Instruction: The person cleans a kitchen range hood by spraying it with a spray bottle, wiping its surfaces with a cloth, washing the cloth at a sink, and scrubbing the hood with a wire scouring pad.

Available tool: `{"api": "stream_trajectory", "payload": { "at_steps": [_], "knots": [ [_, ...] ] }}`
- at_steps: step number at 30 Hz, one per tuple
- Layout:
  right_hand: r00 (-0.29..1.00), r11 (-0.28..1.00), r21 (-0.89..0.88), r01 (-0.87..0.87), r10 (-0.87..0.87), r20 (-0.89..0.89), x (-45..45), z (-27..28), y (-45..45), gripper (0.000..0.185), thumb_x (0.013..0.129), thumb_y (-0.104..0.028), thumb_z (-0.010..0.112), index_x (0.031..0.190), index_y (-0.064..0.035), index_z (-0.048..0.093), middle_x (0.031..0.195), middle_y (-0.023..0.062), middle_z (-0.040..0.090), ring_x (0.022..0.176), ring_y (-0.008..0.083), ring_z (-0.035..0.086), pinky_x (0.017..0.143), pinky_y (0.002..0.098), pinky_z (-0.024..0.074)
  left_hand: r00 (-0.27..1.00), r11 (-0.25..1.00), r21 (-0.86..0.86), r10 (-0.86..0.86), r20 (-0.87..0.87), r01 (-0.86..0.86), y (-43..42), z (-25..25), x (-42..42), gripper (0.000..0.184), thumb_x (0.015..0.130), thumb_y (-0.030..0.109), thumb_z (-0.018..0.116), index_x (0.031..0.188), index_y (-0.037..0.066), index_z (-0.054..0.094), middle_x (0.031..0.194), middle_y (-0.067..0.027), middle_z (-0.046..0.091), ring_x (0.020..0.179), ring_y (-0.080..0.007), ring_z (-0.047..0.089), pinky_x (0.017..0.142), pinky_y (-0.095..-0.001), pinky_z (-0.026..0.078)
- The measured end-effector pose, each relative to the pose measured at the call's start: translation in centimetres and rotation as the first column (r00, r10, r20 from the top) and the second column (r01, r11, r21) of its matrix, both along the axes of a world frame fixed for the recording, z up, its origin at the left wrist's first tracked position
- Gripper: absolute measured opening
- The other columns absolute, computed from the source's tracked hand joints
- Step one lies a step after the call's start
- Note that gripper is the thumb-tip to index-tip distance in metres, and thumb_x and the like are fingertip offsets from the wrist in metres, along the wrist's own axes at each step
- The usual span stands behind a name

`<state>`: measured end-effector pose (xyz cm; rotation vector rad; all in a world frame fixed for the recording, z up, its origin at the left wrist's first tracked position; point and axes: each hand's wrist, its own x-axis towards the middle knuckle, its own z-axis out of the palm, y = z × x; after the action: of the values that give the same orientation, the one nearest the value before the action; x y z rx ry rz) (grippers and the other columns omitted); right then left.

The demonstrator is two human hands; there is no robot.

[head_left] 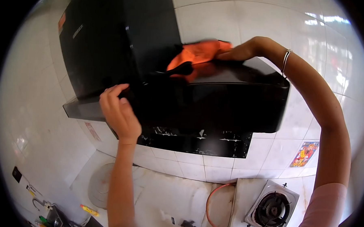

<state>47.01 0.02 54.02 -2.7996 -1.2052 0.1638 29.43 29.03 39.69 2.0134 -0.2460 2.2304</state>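
Observation:
A black range hood [214, 107] hangs on the tiled wall. My right hand [239, 52] presses an orange cloth [199, 52] on the hood's glossy top, near the wall; its fingers are partly hidden by the cloth. A dark, rounded thing [184, 69] lies against the cloth's lower edge; I cannot make out what it is. My left hand [119, 110] is raised at the left part of the hood, with its fingers bent but apart and nothing visible in them.
Below the hood, a gas stove [272, 206] with an orange hose [208, 208] stands on the white counter [162, 193]. A yellow tube [89, 210] lies at the lower left. A colourful sticker [305, 154] is on the wall tiles at the right.

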Motion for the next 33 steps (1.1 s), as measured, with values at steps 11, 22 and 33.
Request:
{"api": "stream_trajectory", "payload": {
  "at_steps": [11,22,33],
  "knots": [
    [0.974,0.962,-0.171,0.212,-0.223,-0.048,0.5,1.0,5.7,0.059,0.099,-0.053,0.032,0.141,-0.0124,0.041,0.146,0.0160,0.039,0.141,0.0300,0.026,0.114,0.0433,0.0158,0.984,0.994,0.082,-0.087,0.154,0.075,0.6,-0.1,0.7,0.026,0.084,0.015,0.046,0.101,0.005,0.064,0.102,-0.0104,0.059,0.101,-0.0288,0.053,0.093,-0.0398,0.039],
    [0.979,0.977,-0.067,0.204,-0.205,0.001,-7.9,1.9,8.7,0.070,0.096,-0.061,0.034,0.143,-0.0105,0.044,0.153,0.0156,0.031,0.146,0.0272,0.018,0.118,0.0412,0.0136,0.974,0.995,0.073,-0.087,0.210,0.073,0.6,-0.1,1.1,0.023,0.078,0.013,0.052,0.096,0.005,0.062,0.096,-0.0092,0.057,0.096,-0.0287,0.054,0.094,-0.0419,0.042],
    [0.933,0.911,-0.216,0.352,-0.323,0.158,-3.0,0.4,12.8,0.062,0.098,-0.053,0.031,0.143,-0.0112,0.041,0.145,0.0103,0.043,0.135,0.0250,0.035,0.115,0.0434,0.0196,0.932,0.987,0.126,-0.132,0.338,0.094,1.2,-0.1,2.1,0.019,0.075,0.014,0.055,0.091,0.004,0.061,0.089,-0.0099,0.055,0.085,-0.0275,0.055,0.093,-0.0419,0.045]
  ]
}}
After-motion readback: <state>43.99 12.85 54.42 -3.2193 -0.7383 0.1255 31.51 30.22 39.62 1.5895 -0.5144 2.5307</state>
